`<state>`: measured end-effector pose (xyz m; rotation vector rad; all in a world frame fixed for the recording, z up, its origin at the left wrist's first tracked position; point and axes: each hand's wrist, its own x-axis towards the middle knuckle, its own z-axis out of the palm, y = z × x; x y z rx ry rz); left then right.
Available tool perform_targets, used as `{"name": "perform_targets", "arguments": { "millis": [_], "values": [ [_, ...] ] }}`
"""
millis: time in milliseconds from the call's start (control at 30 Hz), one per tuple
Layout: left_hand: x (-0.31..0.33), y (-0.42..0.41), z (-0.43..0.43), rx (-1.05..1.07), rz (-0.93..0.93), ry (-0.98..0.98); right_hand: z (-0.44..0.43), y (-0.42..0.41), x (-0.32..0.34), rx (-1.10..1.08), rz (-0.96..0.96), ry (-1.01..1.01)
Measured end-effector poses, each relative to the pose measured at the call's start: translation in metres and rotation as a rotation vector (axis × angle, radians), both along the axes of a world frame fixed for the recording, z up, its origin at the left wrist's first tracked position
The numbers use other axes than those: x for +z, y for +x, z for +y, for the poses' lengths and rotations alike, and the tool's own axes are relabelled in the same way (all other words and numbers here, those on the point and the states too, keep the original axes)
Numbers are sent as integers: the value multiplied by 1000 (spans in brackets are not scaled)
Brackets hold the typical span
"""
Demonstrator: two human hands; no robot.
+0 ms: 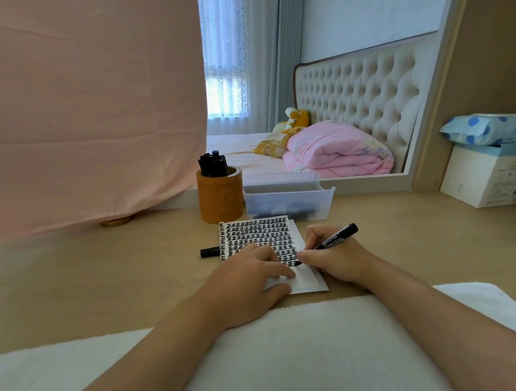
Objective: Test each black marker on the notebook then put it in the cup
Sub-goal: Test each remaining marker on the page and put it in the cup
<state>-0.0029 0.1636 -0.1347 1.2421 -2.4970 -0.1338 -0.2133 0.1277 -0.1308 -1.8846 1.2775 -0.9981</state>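
A small notebook (256, 233) lies on the wooden desk, most of its page filled with rows of black marks. My left hand (244, 279) rests flat on its lower part, fingers spread. My right hand (333, 257) grips an uncapped black marker (334, 240), whose tip touches the page at the end of the lowest row of marks. The marker's black cap (210, 251) lies on the desk left of the notebook. Behind the notebook stands a brown cup (222, 200) holding several black markers (212, 164).
A clear plastic bin (290, 202) with more black markers sits right of the cup. A white box (490, 174) with a blue dotted pack on top stands at the far right. Pink cloth (74, 104) hangs at the left. A white towel (287, 355) lies under my forearms.
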Motion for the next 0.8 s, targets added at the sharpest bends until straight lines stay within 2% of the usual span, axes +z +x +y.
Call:
{"name": "perform_targets", "arguments": {
  "millis": [167, 300, 367, 500, 633, 733, 800],
  "values": [
    [1, -1, 0, -8, 2, -2, 1, 2, 2, -39, 22, 2],
    [0, 0, -2, -14, 2, -2, 1, -2, 2, -65, -150, 91],
    [2, 0, -2, -28, 15, 13, 2, -1, 4, -70, -146, 51],
    [10, 9, -5, -20, 222, -3, 2, 12, 15, -24, -230, -27],
    [12, 35, -19, 173, 300, -194, 2, 24, 22, 44, -239, -65],
    [5, 56, -29, 330, 254, -192, 1, 29, 21, 111, -230, -14],
    [0, 66, -35, 408, 210, -134, 1, 31, 23, 139, -299, 86]
  ]
}}
